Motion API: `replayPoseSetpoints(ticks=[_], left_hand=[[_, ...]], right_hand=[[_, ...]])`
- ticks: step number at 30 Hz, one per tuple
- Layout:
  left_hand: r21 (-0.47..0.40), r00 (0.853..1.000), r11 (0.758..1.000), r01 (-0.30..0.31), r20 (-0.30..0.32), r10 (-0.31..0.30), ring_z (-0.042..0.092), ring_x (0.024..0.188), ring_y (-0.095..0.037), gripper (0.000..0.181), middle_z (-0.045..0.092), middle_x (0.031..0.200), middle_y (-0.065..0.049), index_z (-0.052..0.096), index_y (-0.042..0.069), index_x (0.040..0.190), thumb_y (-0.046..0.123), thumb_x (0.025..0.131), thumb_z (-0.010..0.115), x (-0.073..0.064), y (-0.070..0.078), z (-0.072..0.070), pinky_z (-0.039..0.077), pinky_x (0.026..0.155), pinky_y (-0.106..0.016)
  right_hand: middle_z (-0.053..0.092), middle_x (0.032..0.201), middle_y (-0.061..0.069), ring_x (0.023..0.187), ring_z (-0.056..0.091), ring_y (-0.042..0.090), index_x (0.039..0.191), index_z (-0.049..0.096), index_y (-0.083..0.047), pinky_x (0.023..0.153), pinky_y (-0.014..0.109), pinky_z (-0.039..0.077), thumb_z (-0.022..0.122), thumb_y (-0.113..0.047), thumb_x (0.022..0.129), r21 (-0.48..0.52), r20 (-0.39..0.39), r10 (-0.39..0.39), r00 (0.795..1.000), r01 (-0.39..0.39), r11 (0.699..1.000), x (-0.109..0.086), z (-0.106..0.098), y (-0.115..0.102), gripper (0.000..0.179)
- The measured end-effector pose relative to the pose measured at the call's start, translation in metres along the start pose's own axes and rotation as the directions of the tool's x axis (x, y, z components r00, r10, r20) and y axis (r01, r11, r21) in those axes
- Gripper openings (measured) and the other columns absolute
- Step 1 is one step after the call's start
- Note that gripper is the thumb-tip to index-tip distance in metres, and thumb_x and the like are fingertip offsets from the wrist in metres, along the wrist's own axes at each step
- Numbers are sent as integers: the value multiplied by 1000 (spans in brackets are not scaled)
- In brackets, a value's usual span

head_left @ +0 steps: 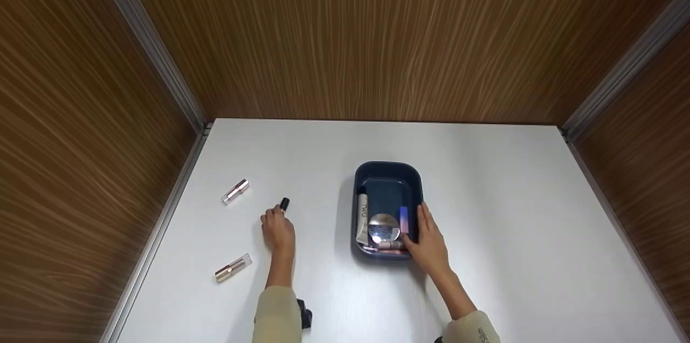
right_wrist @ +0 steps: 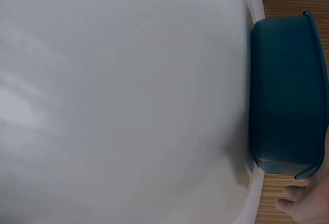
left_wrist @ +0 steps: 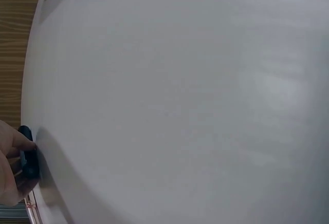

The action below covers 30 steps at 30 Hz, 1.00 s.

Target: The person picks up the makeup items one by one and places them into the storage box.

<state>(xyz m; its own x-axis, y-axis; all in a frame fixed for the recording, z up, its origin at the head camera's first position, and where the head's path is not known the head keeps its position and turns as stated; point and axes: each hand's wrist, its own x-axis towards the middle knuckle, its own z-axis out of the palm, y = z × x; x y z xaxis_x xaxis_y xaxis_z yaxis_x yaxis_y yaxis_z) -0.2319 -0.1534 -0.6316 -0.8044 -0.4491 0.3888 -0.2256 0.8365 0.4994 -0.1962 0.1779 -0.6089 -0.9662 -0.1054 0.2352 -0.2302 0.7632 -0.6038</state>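
Note:
In the head view, my left hand (head_left: pixel 278 230) pinches a small black lipstick tube (head_left: pixel 285 203) over the left part of the table. The left wrist view shows the black tube (left_wrist: pixel 29 157) between thumb and fingers. My right hand (head_left: pixel 429 243) grips the near right side of a dark blue storage box (head_left: pixel 388 166), thumb over the rim, fingers along the outer wall. Inside lie a white tube (head_left: pixel 362 219), a round shiny compact (head_left: pixel 384 227), a blue-to-pink stick (head_left: pixel 404 219) and a pinkish tube (head_left: pixel 390 245) along the near end.
On the white table (head_left: pixel 512 213), a clear-capped pinkish lipstick (head_left: pixel 235 191) lies beyond the left hand, to its left. A gold lipstick (head_left: pixel 233 267) with a clear cap lies nearer, left of the forearm. Wood-grain panels (head_left: pixel 345 41) rise behind and at both sides.

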Motion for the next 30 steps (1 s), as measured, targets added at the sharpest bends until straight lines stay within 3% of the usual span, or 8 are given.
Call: replayPoseSetpoints(ticks=[14, 30], left_hand=[[-30, 1000, 999, 13, 5, -13, 54, 80, -41, 19, 60, 87, -24, 63, -8, 94, -10, 75, 62, -1, 1, -3, 45, 70, -46], [-43, 997, 998, 51, 65, -48, 55, 84, -39, 22, 60, 94, -23, 63, -6, 103, -5, 81, 61, -4, 7, -8, 47, 69, -47]], right_hand=[[20, 147, 19, 129, 26, 40, 141, 25, 8, 100, 51, 25, 64, -19, 83, -2, -2, 4, 1000, -4, 1000, 0, 0, 1, 75], [18, 148, 20, 130, 22, 40, 141, 23, 8, 101, 52, 23, 62, -23, 85, -16, 29, 24, 999, -24, 1000, 0, -1, 0, 75]])
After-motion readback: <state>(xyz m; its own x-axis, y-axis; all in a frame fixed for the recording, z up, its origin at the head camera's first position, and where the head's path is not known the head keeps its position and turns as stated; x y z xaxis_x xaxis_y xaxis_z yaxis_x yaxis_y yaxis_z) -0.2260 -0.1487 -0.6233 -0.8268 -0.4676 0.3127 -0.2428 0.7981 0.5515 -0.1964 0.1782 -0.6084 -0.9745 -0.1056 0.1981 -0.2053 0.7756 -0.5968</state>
